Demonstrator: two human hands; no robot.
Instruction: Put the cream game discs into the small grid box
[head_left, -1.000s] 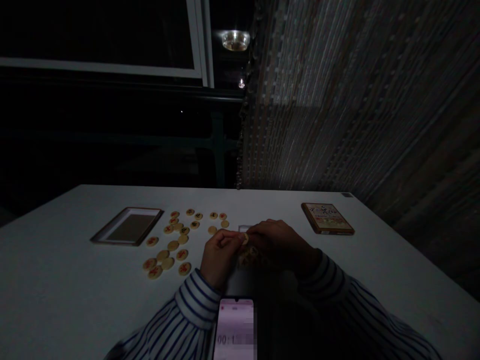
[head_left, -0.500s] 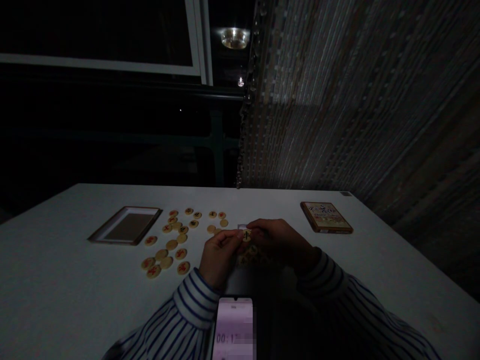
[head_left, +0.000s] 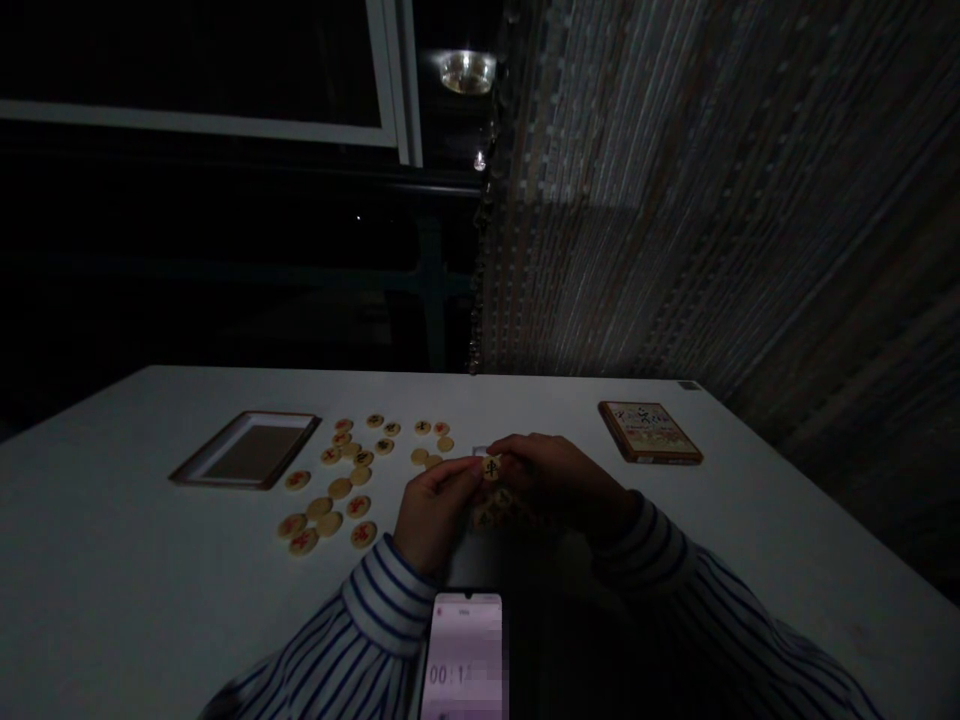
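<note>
My left hand (head_left: 435, 512) and my right hand (head_left: 559, 478) meet over the middle of a white table (head_left: 112, 580). Together they pinch one round wooden game piece (head_left: 492, 467) with a dark mark on its face, held upright between the fingertips. Both hands are closed around it. A few more pieces (head_left: 496, 508) lie just under the hands, partly hidden. Several similar round pieces (head_left: 349, 480), some marked red and some black, are scattered on the table to the left of my left hand. Both sleeves are striped.
An open shallow box tray (head_left: 247, 450) lies at the left of the pieces. A flat printed box lid (head_left: 649, 431) lies at the far right. A lit phone (head_left: 465, 655) showing a timer sits at the near edge. A curtain hangs behind the table.
The piece between my fingertips has been turned so its dark marked face shows. Both hands stay in nearly the same place.
</note>
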